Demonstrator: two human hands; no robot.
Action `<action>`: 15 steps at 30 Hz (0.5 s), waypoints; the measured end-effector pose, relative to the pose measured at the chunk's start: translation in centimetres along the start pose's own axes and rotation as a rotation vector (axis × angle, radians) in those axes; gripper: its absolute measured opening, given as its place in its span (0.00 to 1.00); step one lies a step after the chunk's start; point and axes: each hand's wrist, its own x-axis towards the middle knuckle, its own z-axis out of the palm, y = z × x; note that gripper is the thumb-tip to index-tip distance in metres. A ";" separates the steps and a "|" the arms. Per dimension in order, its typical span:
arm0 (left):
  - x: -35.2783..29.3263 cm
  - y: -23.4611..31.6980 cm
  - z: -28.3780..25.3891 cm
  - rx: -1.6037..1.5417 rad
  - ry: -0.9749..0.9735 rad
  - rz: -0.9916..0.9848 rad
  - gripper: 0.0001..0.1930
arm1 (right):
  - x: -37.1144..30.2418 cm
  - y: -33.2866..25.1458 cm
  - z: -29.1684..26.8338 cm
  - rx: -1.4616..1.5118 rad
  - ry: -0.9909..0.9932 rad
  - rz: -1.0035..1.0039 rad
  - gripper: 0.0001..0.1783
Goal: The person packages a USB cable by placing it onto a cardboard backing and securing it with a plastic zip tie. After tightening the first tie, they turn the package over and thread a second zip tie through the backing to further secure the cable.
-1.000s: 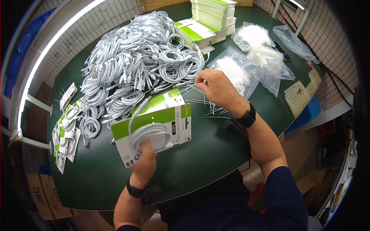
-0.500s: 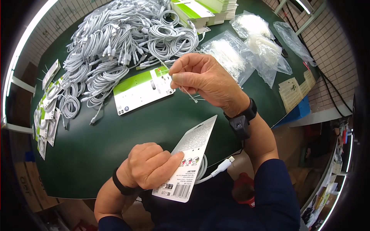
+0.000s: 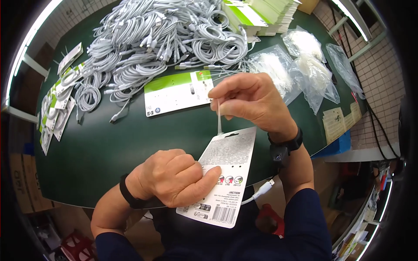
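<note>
My left hand [image 3: 177, 179] is closed on a white packaging card [image 3: 237, 154], thumb on its printed back. The card is tilted up, with its hanging slot at the top. From behind its right edge sticks out a white cable plug [image 3: 262, 190]; the rest of that cable is mostly hidden. My right hand [image 3: 257, 103] pinches a thin white cable tie [image 3: 219, 118] between thumb and forefinger. The tie hangs down to the card's top left corner; whether it touches the card I cannot tell. Beyond my hands, a green and white card [image 3: 172, 96] lies flat.
A big heap of coiled white cables [image 3: 148, 39] covers the back left of the green table [image 3: 109, 161]. Finished cards with cables [image 3: 58, 106] lie along the left edge. Stacked cards [image 3: 272, 15] stand at the back, beside plastic bags of white ties [image 3: 313, 71].
My right hand has moved down and right, bringing the tie from over the flat card to the held card's top. The held card has turned its back more toward me. My view has shifted slightly.
</note>
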 end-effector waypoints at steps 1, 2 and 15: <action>-0.2 -0.3 -0.1 0.012 0.008 0.026 0.17 | 0.0 0.0 -0.1 0.012 -0.018 0.018 0.12; -0.1 -0.4 -0.1 0.016 0.021 0.059 0.17 | -0.4 -0.4 -0.5 -0.025 -0.058 -0.022 0.11; -2.0 -0.2 0.3 -0.059 0.020 0.014 0.16 | -0.6 0.8 1.2 -0.105 -0.009 -0.229 0.12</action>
